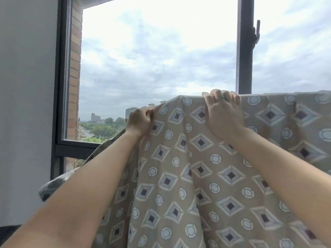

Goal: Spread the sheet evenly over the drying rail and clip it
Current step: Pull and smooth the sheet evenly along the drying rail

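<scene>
- The sheet, tan with diamonds and rings printed on it, is already hung over the drying rail. Its fold makes a straight, level top edge from the middle of the frame to the right border, and the cloth falls from there towards the lower edge.
- The drying rail itself is hidden under that fold, so how far it runs to the left cannot be told.
- I judge the spreading to be only partly done. Right of centre the cloth lies fairly flat, but at centre left the top edge slopes down off the level line and the cloth gathers into long vertical folds, with a loose mass sagging towards the lower left.
- The left end has to be drawn out and levelled, and the clipping is not yet done. No clip shows anywhere in the frame.
- The left grip, at centre left and lower than the fold line, pinches the sheet's sloping edge between thumb and curled fingers. Its forearm reaches up from the lower left.
- The right grip, just right of centre, rests on the cloth at the fold with its fingers hooked over the top edge, holding the sheet there. One finger wears a ring, and the forearm comes in from the lower right.
- Behind the sheet stands a dark window frame, with cloudy sky beyond it.
</scene>
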